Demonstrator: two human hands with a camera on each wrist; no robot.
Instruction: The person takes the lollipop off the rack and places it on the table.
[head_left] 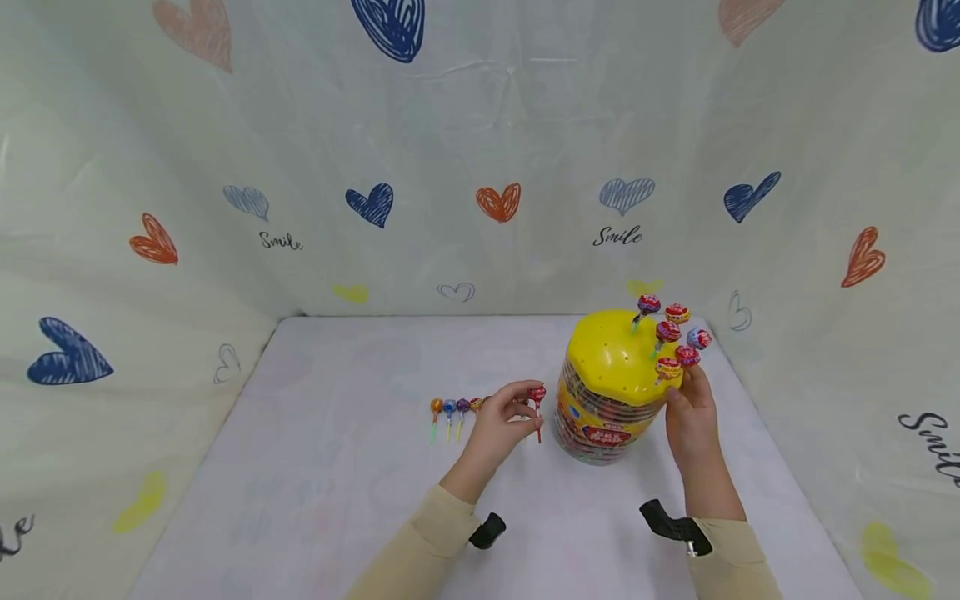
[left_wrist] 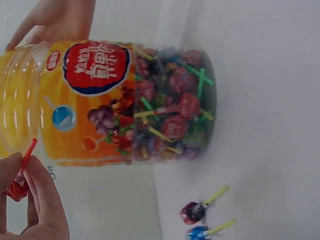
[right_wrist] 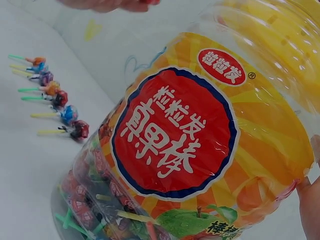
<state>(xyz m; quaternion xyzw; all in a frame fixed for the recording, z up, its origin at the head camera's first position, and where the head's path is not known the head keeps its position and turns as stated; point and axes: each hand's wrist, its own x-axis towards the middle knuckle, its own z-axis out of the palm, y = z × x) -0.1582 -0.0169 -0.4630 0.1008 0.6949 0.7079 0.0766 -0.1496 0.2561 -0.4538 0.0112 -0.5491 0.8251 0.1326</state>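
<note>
My left hand [head_left: 498, 423] pinches a red-wrapped lollipop [head_left: 537, 393] with a red stick, just left of a big clear candy jar [head_left: 606, 437]. In the left wrist view the stick of this lollipop [left_wrist: 29, 152] points up past the fingertips, candy end lower. The jar stands on the table, has a yellow lid [head_left: 606, 346] with small holes, and is partly filled with lollipops [left_wrist: 189, 105]. Several lollipops [head_left: 667, 332] stick up from the lid's right side. My right hand [head_left: 692, 417] grips the jar's upper right side by the lid, its fingers partly hidden behind.
A row of several lollipops [right_wrist: 79, 130] lies on the white table [head_left: 337, 475] left of the jar, partly behind my left hand in the head view. A pale curtain [head_left: 540, 125] printed with hearts surrounds the table at the back and sides.
</note>
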